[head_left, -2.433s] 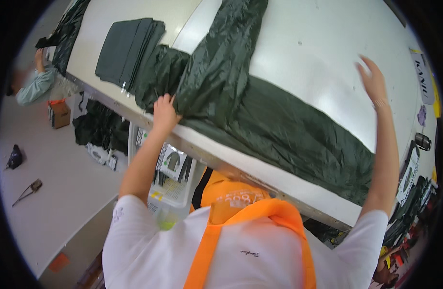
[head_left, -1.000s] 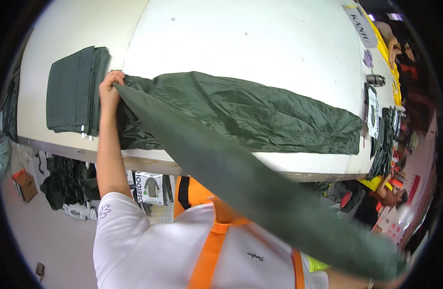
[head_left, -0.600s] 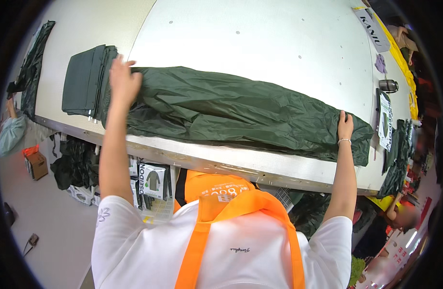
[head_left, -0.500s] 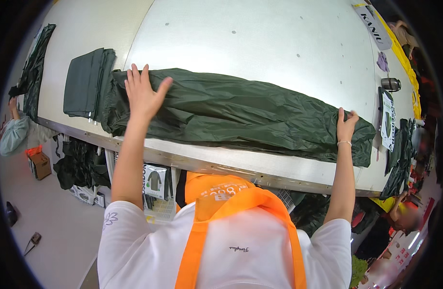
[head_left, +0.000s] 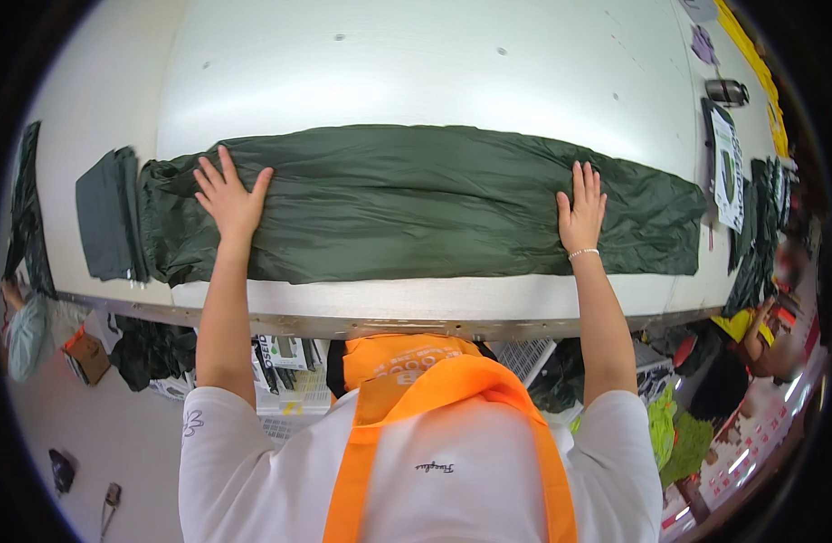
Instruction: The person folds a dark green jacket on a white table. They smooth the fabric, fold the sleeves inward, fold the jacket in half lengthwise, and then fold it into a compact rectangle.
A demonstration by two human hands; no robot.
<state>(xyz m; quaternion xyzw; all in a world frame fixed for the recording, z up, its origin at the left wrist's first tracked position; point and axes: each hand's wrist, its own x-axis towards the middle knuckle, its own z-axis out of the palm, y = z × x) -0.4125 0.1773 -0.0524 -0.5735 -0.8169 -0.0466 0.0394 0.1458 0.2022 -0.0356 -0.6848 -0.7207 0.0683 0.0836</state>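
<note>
A long, folded dark green garment [head_left: 407,199] of thin fabric lies lengthwise across the table in front of me, its surface lightly wrinkled. My left hand [head_left: 233,197] rests flat on its left part, fingers and thumb spread. Toward the other end, my right hand [head_left: 581,208] lies on the fabric with its fingers stretched out and the thumb apart. Neither hand grips the cloth. Just beyond the garment's left end sits a stack of folded dark green pieces [head_left: 108,217].
Packaged dark green items [head_left: 728,172] and a dark metal flask [head_left: 727,91] stand on the right of the pale table [head_left: 416,81]. Crates [head_left: 294,398] and dark bundles [head_left: 153,353] are under its front edge. Other people are at both sides; one sleeve [head_left: 27,339] shows at left.
My right hand has moved inward from the garment's right end and now lies flat on it. The garment looks smoother and straighter. The whole view has turned slightly.
</note>
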